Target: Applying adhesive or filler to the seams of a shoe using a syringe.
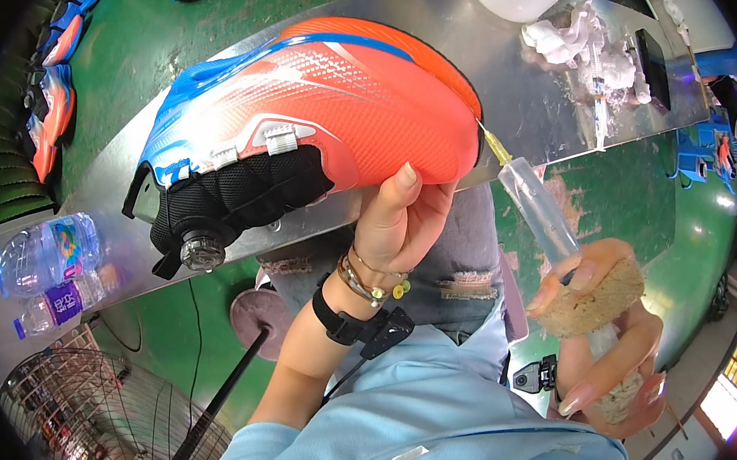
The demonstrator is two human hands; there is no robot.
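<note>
1. Your left hand (400, 224) cradles the shoe (379, 113) over the metal table (513, 85), seemingly steadying its toe
2. Your right hand (643, 333) grips a syringe (535, 205) (plus tan pad (603, 301)), needle (496, 146) apparently angled for the toe's edge

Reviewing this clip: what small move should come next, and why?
Probably the right hand should ease the yellow needle of the syringe slowly along the edge of the shoe. The tip is at or very near that edge by the toe, though contact is too fine to tell, and the left hand supports the toe end.
</note>
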